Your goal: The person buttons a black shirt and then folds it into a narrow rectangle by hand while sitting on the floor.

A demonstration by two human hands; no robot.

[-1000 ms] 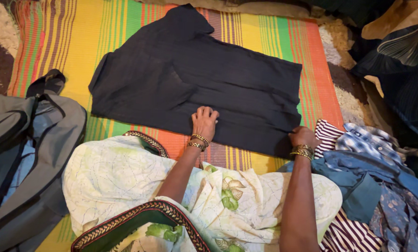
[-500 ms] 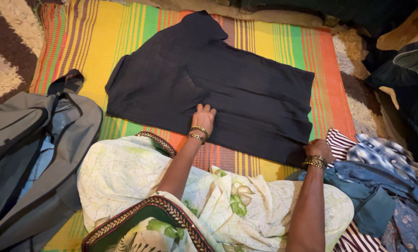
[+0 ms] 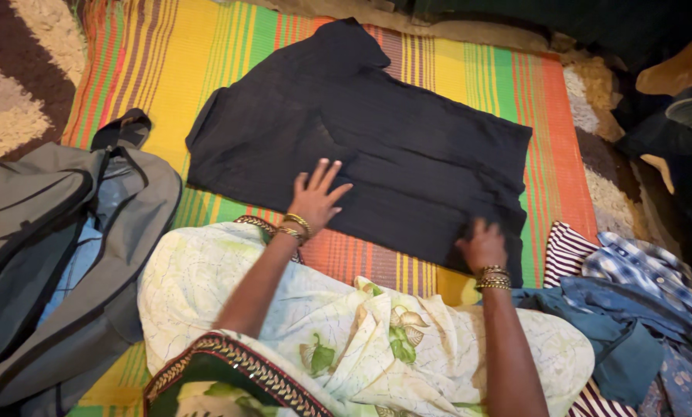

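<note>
Nearest to me, along the bottom of the frame, I see the person's lap draped in a cream leaf-printed cloth [image 3: 346,324] with a dark gold-braided border [image 3: 238,363] at lower centre. Both forearms rise out of it toward the middle of the picture.

My left hand [image 3: 313,197] sits just left of centre, fingers spread wide and flat, palm pressing on the near edge of the dark garment [image 3: 361,147]; gold bangles [image 3: 293,225] circle its wrist. My right hand [image 3: 482,243] is at lower right of centre, fingers curled and a little blurred, resting on the garment's near right corner. I cannot tell whether it pinches the cloth or only presses it.

To the lower left lies a grey backpack [image 3: 52,262], its dark strap [image 3: 122,131] reaching up toward the garment's left edge. At the lower right there is a heap of clothes [image 3: 624,293]: a striped piece, a blue checked shirt, a blue garment.

The dark garment itself lies spread flat across the middle and upper centre of the frame, on a striped mat [image 3: 168,62] of yellow, green and orange. Beyond the mat, a shaggy brown and cream rug [image 3: 14,77] fills the upper left corner.
</note>
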